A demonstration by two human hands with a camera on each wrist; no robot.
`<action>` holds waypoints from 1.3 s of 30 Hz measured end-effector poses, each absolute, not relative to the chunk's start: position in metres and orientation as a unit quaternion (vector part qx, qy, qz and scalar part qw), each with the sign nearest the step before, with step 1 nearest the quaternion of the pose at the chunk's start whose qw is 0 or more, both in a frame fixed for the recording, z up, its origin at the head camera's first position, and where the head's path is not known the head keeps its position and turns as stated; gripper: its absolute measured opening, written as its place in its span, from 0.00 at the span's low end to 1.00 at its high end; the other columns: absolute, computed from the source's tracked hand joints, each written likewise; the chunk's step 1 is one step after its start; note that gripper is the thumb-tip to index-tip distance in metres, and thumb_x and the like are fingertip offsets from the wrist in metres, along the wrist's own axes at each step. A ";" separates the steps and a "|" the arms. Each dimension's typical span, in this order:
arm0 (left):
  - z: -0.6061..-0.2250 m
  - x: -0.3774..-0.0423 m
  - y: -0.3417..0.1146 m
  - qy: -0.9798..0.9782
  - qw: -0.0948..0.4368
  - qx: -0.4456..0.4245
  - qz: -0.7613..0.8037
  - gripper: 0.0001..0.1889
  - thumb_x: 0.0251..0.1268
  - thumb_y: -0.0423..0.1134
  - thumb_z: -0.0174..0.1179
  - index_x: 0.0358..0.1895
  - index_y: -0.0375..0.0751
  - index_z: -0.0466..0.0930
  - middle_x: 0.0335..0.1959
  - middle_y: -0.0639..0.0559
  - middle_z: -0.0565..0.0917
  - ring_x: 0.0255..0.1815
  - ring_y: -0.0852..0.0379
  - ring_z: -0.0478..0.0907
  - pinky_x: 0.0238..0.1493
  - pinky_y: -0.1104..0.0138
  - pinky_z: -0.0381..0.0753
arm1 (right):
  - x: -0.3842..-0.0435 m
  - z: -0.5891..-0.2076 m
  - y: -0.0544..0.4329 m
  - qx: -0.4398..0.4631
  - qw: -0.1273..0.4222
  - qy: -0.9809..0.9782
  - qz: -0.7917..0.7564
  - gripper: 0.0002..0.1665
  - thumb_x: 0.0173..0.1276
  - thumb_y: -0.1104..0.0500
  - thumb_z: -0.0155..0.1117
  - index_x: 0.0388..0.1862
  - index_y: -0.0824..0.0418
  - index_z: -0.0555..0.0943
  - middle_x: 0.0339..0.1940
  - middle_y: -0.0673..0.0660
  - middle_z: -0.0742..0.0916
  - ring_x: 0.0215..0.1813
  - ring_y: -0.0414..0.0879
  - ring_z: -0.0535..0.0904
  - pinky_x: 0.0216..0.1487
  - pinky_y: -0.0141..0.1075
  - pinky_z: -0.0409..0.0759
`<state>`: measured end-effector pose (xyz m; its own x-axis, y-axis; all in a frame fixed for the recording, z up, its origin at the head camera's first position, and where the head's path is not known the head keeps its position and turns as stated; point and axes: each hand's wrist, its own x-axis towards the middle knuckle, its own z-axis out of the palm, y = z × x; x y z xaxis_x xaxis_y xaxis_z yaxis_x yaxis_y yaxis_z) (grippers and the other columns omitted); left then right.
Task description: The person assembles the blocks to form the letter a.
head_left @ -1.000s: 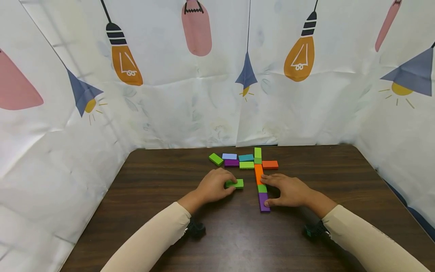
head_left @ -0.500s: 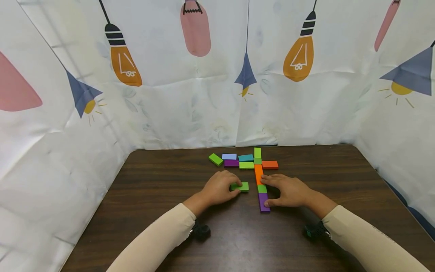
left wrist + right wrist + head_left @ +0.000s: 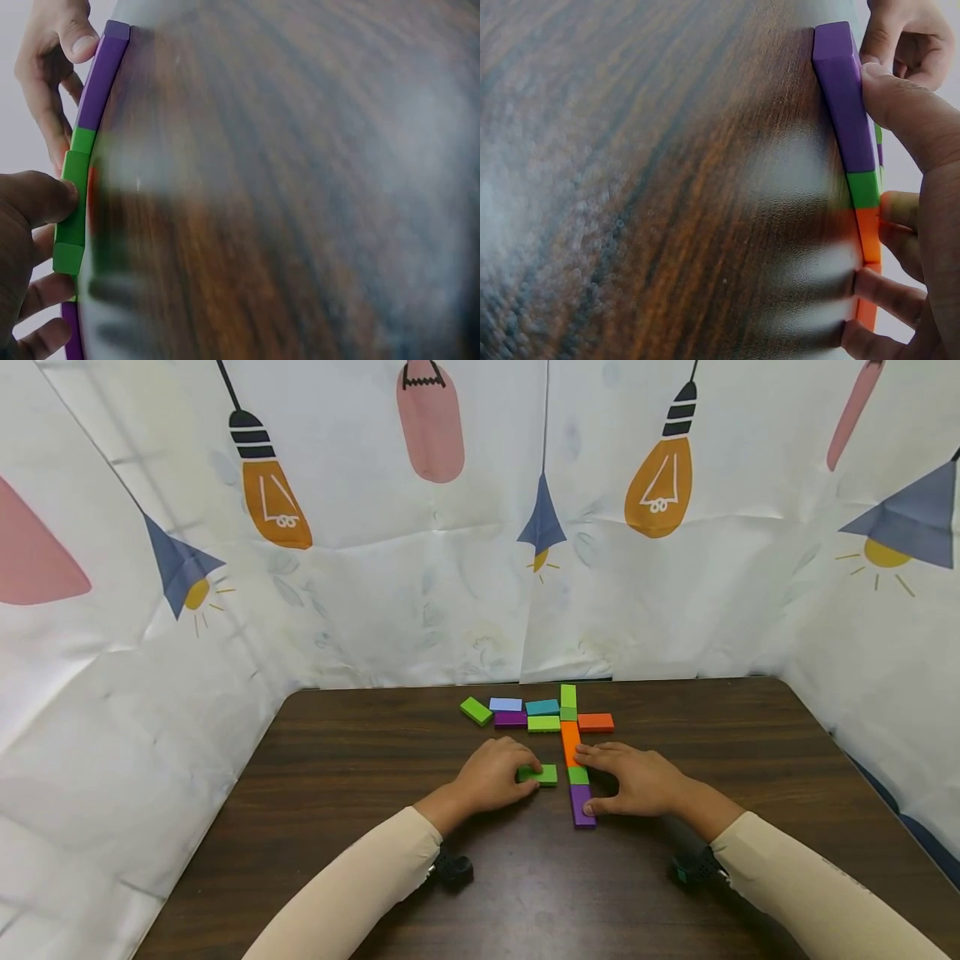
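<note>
My left hand (image 3: 491,774) pinches a bright green block (image 3: 549,775) between thumb and fingers, low over the brown table, left of a column of blocks. The left wrist view shows the thumb on the near face of this green block (image 3: 73,214). My right hand (image 3: 637,781) rests along the column's right side, fingers extended. Its thumb touches the purple block (image 3: 580,802) at the near end, and a fingertip lies at the orange block (image 3: 570,735). Between those two sits a short green block (image 3: 577,775). In the right wrist view the thumb is against the purple block (image 3: 844,105).
Behind the hands lie a teal block (image 3: 542,707), a green block (image 3: 543,724), a purple block (image 3: 511,720) and a light blue block (image 3: 506,704). An orange block (image 3: 596,722) adjoins the column's right side. A patterned curtain (image 3: 465,610) stands behind the table (image 3: 360,735).
My left hand has carried the green block to the right and slightly nearer, closing the gap to the column. The right hand and the column have stayed still.
</note>
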<state>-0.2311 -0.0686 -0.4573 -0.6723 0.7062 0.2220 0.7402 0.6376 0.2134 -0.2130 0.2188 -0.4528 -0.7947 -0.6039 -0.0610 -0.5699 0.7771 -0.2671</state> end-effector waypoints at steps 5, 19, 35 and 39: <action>-0.459 -0.231 -0.065 -0.902 0.058 -0.401 -0.149 0.09 0.67 0.46 0.69 0.45 0.51 0.90 0.44 0.60 0.88 0.46 0.56 0.81 0.49 0.60 0.79 | -0.213 -0.454 0.219 -0.317 0.065 0.939 -0.115 0.55 0.61 0.19 0.58 0.79 0.48 0.69 0.78 0.48 0.71 0.76 0.54 0.66 0.57 0.59 0.79; -0.461 -0.231 -0.056 -0.905 0.046 -0.397 -0.146 0.09 0.67 0.47 0.69 0.47 0.52 0.90 0.44 0.61 0.88 0.47 0.57 0.80 0.50 0.60 0.79 | -0.213 -0.454 0.220 -0.323 0.056 0.937 -0.120 0.54 0.62 0.20 0.59 0.79 0.48 0.70 0.78 0.48 0.71 0.76 0.55 0.67 0.54 0.60 0.80; -0.459 -0.230 -0.052 -0.907 0.041 -0.397 -0.138 0.10 0.67 0.48 0.69 0.47 0.52 0.90 0.45 0.61 0.88 0.46 0.58 0.80 0.48 0.61 0.78 | -0.213 -0.453 0.220 -0.319 0.061 0.938 -0.121 0.54 0.61 0.20 0.60 0.79 0.47 0.70 0.78 0.47 0.70 0.76 0.54 0.67 0.54 0.59 0.80; -0.460 -0.230 -0.051 -0.907 0.042 -0.395 -0.140 0.10 0.68 0.48 0.68 0.47 0.52 0.90 0.46 0.61 0.87 0.46 0.58 0.80 0.49 0.61 0.78 | -0.213 -0.454 0.220 -0.317 0.065 0.939 -0.121 0.54 0.61 0.19 0.59 0.79 0.47 0.70 0.78 0.47 0.70 0.76 0.54 0.66 0.55 0.60 0.79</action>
